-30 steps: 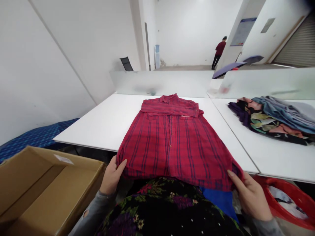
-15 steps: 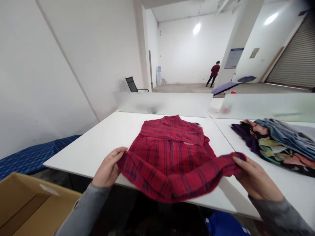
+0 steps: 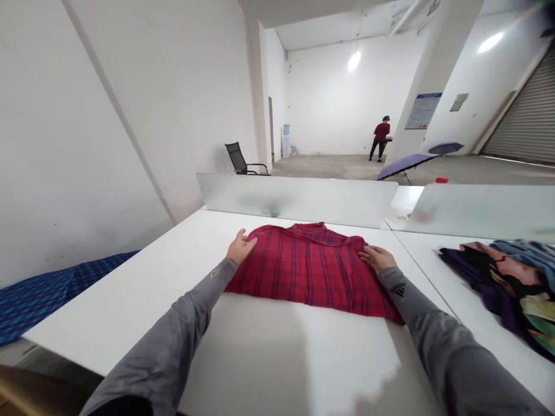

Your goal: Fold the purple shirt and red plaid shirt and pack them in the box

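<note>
A red plaid shirt (image 3: 303, 268) with dark stripes lies on the white table, its lower part folded up over the front. The collar (image 3: 309, 228) still shows at the far edge. My left hand (image 3: 241, 248) is at the shirt's far left corner, fingers apart and open. At the far right corner, my right hand (image 3: 378, 258) has its fingers stretched out, open, with the tips touching the cloth. The shirt's sleeves and buttons are hidden under the folded layer.
Beyond the shirt, frosted dividers (image 3: 295, 196) border the white table (image 3: 260, 346). Several folded clothes (image 3: 498, 277) lie to the right. Blue patterned cloth (image 3: 65, 289) is at the left. Farther back are a black chair (image 3: 237, 157), purple umbrella (image 3: 405, 164) and a person (image 3: 381, 138).
Both hands have carried the shirt's hem forward, away from me, and laid it over the front near the collar. Their fingers have loosened from the cloth. The view has shifted slightly.
</note>
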`<state>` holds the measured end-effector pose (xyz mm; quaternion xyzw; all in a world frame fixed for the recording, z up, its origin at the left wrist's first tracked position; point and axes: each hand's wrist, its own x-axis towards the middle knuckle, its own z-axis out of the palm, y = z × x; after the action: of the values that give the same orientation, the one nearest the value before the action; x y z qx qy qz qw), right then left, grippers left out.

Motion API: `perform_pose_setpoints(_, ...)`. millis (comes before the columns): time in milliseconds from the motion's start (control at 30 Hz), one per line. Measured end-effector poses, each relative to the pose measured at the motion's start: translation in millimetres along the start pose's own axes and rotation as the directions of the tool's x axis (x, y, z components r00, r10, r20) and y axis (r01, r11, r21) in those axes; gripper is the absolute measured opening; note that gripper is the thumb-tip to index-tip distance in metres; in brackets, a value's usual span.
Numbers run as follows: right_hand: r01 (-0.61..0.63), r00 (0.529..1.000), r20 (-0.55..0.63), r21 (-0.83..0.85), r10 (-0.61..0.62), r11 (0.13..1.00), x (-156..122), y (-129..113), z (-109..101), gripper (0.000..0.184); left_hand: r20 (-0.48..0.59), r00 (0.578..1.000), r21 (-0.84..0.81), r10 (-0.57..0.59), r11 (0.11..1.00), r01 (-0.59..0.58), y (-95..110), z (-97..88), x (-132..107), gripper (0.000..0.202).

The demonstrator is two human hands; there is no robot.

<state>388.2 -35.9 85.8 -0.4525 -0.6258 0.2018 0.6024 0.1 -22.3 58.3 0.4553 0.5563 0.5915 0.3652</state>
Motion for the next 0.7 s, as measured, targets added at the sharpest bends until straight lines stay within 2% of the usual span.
perform_pose_setpoints(33, -0.009, 1.0, 0.005, -0.015, 0.009, 1.0, -1.4, 5.5, -2.0, 0.036, 0.052, 0.996, 0.073, 0.069, 0.995, -0.073, -6.7, -2.7, -15.2, 0.058)
perform_pose_setpoints(67, -0.02, 1.0, 0.023, -0.03, 0.021, 0.999, -4.6, 10.8, -6.3, 0.037, 0.155, 0.975, 0.174, 0.16, 0.967, -0.186, -12.7, -6.5, -32.7, 0.055)
perform_pose_setpoints(100, -0.031, 0.998, 0.059, -0.052, 0.034, 0.998, -9.8, 15.9, -12.9, 0.038, 0.303, 0.921, 0.288, 0.246, 0.897, -0.334, -18.2, -10.9, -51.3, 0.053)
perform_pose_setpoints(133, -0.035, 0.991, 0.128, -0.092, 0.046, 0.995, -16.9, 20.8, -20.9, 0.04, 0.475, 0.828, 0.394, 0.298, 0.77, -0.502, -23.1, -15.1, -69.2, 0.055)
perform_pose_setpoints(167, -0.016, 0.969, 0.241, -0.157, 0.054, 0.988, -25.9, 25.4, -29.4, 0.043, 0.614, 0.731, 0.465, 0.297, 0.612, -0.639, -27.4, -18.4, -84.9, 0.058)
perform_pose_setpoints(200, 0.037, 0.92, 0.387, -0.242, 0.062, 0.97, -36.0, 29.3, -37.4, 0.048, 0.711, 0.653, 0.509, 0.26, 0.45, -0.734, -31.2, -20.2, -97.1, 0.06)
perform_pose_setpoints(233, 0.122, 0.844, 0.53, -0.338, 0.081, 0.933, -46.5, 32.5, -43.6, 0.053, 0.753, 0.621, 0.544, 0.216, 0.325, -0.773, -34.0, -19.8, -104.8, 0.062)
perform_pose_setpoints(267, 0.229, 0.762, 0.638, -0.429, 0.114, 0.874, -56.6, 34.7, -47.3, 0.056, 0.767, 0.618, 0.579, 0.174, 0.231, -0.782, -35.7, -17.2, -107.8, 0.063)
perform_pose_setpoints(300, 0.333, 0.702, 0.697, -0.501, 0.145, 0.799, -65.2, 35.6, -48.3, 0.057, 0.764, 0.631, 0.611, 0.137, 0.163, -0.775, -36.1, -12.6, -106.4, 0.063)
perform_pose_setpoints(333, 0.407, 0.686, 0.71, -0.556, 0.16, 0.724, -72.0, 35.1, -46.6, 0.056, 0.752, 0.651, 0.641, 0.104, 0.115, -0.759, -35.2, -6.7, -101.7, 0.063)
perform_pose_setpoints(400, 0.473, 0.716, 0.682, -0.63, 0.148, 0.616, -80.2, 30.2, -39.4, 0.056, 0.73, 0.681, 0.679, 0.051, 0.056, -0.732, -30.2, 5.5, -88.7, 0.063)
perform_pose_setpoints(500, 0.494, 0.731, 0.671, -0.643, 0.12, 0.586, -91.2, 17.0, -37.2, 0.058, 0.728, 0.686, 0.685, 0.012, 0.029, -0.728, -20.8, 8.7, -86.3, 0.061)
perform_pose_setpoints(567, 0.5, 0.712, 0.689, -0.635, 0.137, 0.589, -108.7, 7.9, -51.4, 0.056, 0.758, 0.652, 0.652, -0.006, 0.034, -0.758, -16.5, -5.3, -108.0, 0.061)
perform_pose_setpoints(667, 0.484, 0.669, 0.72, -0.611, 0.186, 0.626, -149.0, -5.1, -90.3, 0.053, 0.816, 0.575, 0.578, -0.053, 0.068, -0.813, -9.9, -40.7, -164.4, 0.063)
perform_pose_setpoints(700, 0.466, 0.657, 0.726, -0.602, 0.203, 0.649, -161.1, -10.5, -103.6, 0.052, 0.819, 0.569, 0.574, -0.078, 0.086, -0.814, -5.9, -52.3, -182.6, 0.063)
